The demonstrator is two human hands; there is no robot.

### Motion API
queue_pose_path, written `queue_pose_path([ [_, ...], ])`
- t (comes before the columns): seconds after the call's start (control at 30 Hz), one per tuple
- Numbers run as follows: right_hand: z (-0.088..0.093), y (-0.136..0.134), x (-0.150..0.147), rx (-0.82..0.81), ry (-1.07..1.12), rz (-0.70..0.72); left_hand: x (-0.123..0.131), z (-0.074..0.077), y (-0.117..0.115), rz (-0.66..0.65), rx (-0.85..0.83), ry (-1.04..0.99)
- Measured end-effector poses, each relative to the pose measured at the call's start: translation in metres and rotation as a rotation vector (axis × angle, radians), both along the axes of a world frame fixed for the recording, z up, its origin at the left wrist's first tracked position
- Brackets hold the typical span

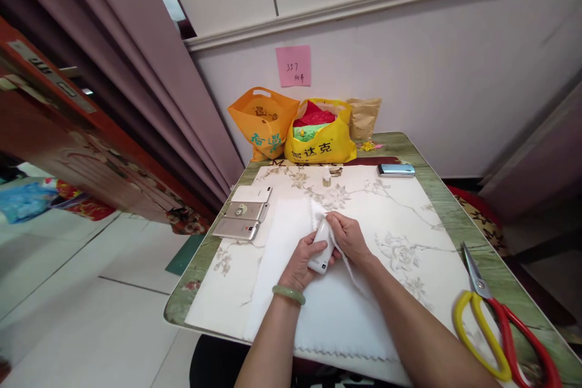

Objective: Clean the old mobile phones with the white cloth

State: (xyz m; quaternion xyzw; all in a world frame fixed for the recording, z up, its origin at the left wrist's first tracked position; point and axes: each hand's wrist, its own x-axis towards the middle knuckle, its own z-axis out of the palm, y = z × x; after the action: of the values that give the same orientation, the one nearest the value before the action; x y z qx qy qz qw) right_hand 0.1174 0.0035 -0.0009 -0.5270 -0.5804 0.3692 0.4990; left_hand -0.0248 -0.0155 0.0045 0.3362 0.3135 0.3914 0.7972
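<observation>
Now the left hand (304, 259) grips a smooth white phone (321, 254), while the right hand (349, 237) pinches a soft white cloth (336, 318) by its top.

Phone (321, 257): white, rounded corners; gripped in left hand (302, 259), back face up, tilted, camera end nearest the wearer. Cloth (342, 322): white, thin, scalloped along edge; spread beneath both hands, extending to left of left hand and toward the wearer. Gathered at one edge, pinched between fingers of right hand (348, 237), against far end of phone.
</observation>
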Motion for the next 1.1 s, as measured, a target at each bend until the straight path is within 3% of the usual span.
queue_pose_path([
  [0.13,-0.003,0.004,0.006,0.080,0.005,-0.354,0.000,0.001,0.000,0.068,-0.029,-0.002],
  [0.2,0.000,0.004,0.012,0.148,0.102,-0.433,0.001,0.002,0.000,0.059,-0.055,-0.005],
  [0.23,0.003,0.003,0.014,0.189,0.146,-0.385,0.002,0.002,0.000,0.058,-0.067,-0.005],
  [0.3,0.008,0.000,0.016,0.244,0.199,-0.147,0.003,0.002,0.000,0.104,-0.075,-0.005],
  [0.37,0.012,-0.003,0.014,0.214,0.242,0.060,0.004,0.002,0.000,0.163,-0.074,-0.011],
  [0.4,0.013,-0.005,0.012,0.174,0.266,0.081,0.004,0.002,-0.001,0.174,-0.074,-0.012],
  [0.57,0.007,-0.003,0.000,0.065,0.274,-0.152,0.006,0.005,-0.003,0.163,-0.066,0.032],
  [0.73,0.003,-0.002,-0.005,0.194,-0.092,-0.127,0.009,0.003,-0.005,0.210,0.030,0.091],
  [0.83,0.005,-0.005,-0.005,0.176,-0.236,-0.122,0.008,-0.001,-0.005,0.265,0.065,0.133],
  [0.97,0.007,-0.005,-0.004,0.128,-0.223,-0.086,0.009,-0.002,-0.007,0.270,0.135,0.196],
  [1.1,0.004,-0.002,-0.002,0.118,-0.143,-0.147,0.015,0.000,-0.010,0.262,0.231,0.302],
])
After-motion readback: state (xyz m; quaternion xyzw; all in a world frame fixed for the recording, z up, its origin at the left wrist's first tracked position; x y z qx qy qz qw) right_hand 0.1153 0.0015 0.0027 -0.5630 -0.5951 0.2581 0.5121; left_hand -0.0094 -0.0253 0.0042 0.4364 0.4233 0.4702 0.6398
